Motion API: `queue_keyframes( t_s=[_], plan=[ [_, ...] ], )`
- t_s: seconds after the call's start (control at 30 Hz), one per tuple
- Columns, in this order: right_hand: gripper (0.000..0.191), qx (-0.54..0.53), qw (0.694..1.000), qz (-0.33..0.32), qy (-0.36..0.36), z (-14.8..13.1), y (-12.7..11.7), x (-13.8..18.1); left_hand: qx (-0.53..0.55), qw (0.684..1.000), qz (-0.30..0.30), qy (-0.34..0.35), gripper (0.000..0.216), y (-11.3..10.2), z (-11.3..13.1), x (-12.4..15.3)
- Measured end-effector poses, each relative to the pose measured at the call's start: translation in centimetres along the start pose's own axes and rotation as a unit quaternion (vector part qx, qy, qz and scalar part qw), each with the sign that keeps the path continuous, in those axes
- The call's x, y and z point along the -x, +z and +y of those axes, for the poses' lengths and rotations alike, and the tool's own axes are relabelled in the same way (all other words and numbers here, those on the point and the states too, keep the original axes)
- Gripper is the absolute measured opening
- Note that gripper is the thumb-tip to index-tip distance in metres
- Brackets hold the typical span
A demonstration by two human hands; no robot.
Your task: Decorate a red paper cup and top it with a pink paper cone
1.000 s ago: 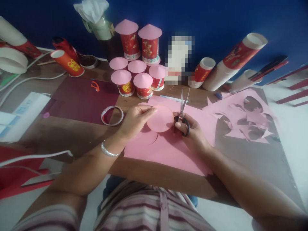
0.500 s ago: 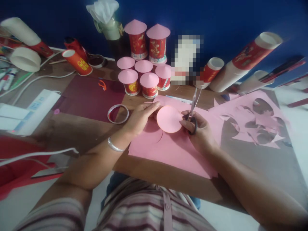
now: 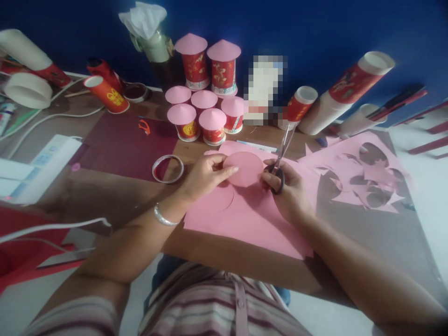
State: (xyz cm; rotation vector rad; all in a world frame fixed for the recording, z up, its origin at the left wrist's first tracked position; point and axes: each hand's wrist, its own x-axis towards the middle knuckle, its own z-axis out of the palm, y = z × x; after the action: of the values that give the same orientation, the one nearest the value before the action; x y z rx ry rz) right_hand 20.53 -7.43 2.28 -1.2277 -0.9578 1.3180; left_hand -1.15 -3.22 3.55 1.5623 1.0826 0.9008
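Note:
Between thumb and fingers, my left hand [image 3: 210, 175] pinches the left edge of a round pink paper disc [image 3: 245, 169]. The disc is held tilted above pink paper sheets [image 3: 241, 219] on the table; the top sheet has a curved line on it near my left hand. My right hand [image 3: 289, 189] is closed round the black handles of a pair of scissors [image 3: 282, 161], whose blades point up and away from me. Its fingertips are close to the disc's right edge; whether they touch it I cannot tell.
Several red paper-cup towers [image 3: 213, 126] with pink cone roofs stand at the back. Pink offcuts [image 3: 364, 172] with round holes lie right. A tape roll [image 3: 168, 169] and a dark red sheet [image 3: 129, 144] lie left. Stacked paper cups [image 3: 345, 98] lean at the back right.
The pink disc has tipped from facing me to a flatter tilt. My left thumb has come onto its upper face. The scissors stay in my right hand, and the view has shifted slightly.

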Motion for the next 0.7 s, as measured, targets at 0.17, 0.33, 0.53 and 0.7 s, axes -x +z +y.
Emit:
queue_keyframes(
  t_s=[0.17,0.33,0.53,0.7],
  plan=[
    [0.040,-0.085,0.994,-0.024,0.062,-0.1,0.0,0.1,-0.201,0.938,0.097,0.264,0.006,-0.2,0.3,0.6],
    [0.037,-0.078,0.994,-0.045,0.068,-0.1,0.2,0.4,-0.265,0.886,0.073,0.375,0.018,-0.3,-0.4,0.9],
    [0.032,-0.072,0.997,-0.026,-0.004,0.1,0.0,0.3,-0.005,0.982,0.061,0.181,0.030,0.1,-0.5,0.1],
    [0.038,-0.022,0.999,-0.024,-0.025,0.2,-0.2,0.2,0.160,0.979,-0.118,-0.033,0.035,0.2,-0.7,0.1]
  ],
)
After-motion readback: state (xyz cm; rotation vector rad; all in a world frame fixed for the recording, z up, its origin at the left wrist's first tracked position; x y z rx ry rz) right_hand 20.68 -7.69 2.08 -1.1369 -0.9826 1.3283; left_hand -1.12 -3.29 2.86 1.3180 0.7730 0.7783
